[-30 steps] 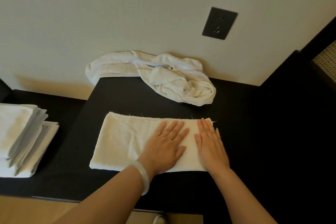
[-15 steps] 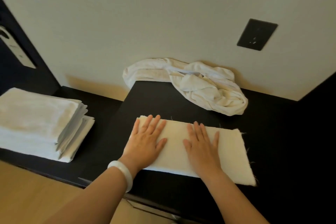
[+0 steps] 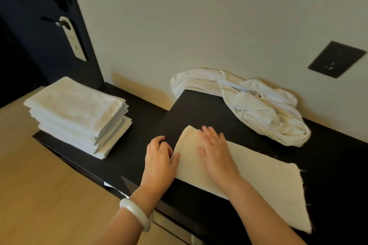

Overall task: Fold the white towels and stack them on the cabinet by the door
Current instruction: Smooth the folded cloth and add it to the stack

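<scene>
— Where is the towel that is being worked on lying?
— The long folded towel [image 3: 258, 177] is lying flat along the front edge of the raised black cabinet top [image 3: 199, 109]. Its frayed right end is reaching toward the front right corner.
— And what are the hands doing?
— The right hand [image 3: 216, 155] is lying palm down on the left part of that towel. Its fingers are stretched out, pressing the cloth and gripping nothing, and it is looking slightly blurred. The left hand [image 3: 159, 160] is sitting at the towel's left end with its fingers curled and its thumb touching the cloth's edge. Whether it is actually pinching that edge, I cannot tell. A pale bracelet [image 3: 137, 214] is circling that wrist.
— Where are the folded ones sitting?
— A stack of folded white towels [image 3: 79, 113] is sitting at the left end of the lower black cabinet [image 3: 147, 113], just beside the dark door [image 3: 29, 45] and well apart from both hands. A door hanger [image 3: 74, 42] is hanging from the door's handle.
— Anything else on the raised top?
— A crumpled heap of white towels [image 3: 258, 111] is lying along its back edge, touching the wall, below and left of a dark wall socket [image 3: 336, 59].
</scene>
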`<state>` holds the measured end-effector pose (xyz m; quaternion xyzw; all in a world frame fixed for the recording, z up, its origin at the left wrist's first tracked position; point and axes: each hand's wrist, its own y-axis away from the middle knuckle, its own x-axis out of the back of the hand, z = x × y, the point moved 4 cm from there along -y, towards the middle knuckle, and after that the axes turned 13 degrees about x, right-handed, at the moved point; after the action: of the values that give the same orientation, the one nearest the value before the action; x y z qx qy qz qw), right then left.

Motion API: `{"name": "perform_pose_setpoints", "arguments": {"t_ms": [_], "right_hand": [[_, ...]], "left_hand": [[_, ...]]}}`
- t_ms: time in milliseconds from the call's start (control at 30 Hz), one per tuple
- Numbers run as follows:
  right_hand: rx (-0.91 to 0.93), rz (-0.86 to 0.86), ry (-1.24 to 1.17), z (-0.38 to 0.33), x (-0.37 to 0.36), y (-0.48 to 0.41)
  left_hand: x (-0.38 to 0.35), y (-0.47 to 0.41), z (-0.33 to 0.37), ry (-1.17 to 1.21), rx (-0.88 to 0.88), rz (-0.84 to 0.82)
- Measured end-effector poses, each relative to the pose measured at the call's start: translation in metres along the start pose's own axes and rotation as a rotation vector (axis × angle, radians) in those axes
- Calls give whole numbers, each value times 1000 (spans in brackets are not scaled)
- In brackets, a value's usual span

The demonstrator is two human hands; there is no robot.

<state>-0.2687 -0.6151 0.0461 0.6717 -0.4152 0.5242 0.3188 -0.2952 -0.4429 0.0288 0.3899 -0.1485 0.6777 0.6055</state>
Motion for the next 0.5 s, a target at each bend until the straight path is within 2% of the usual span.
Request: {"name": "perform_pose_setpoints", "arguments": {"t_ms": [100,200,367,500], "right_hand": [[82,-86,-25,-21,-27,-25],[68,-99,107,-19,-41,-29],[58,-116,134,-19,-41,-30],[45,-123,130,-17,-42,-30]], "left_hand": [[1,11,-12,-42,-53,-52],[2,14,-15,13,-73,-80],[2,18,-11,85,-85,-146],[4,18,-20,-54,-74,-132]]}}
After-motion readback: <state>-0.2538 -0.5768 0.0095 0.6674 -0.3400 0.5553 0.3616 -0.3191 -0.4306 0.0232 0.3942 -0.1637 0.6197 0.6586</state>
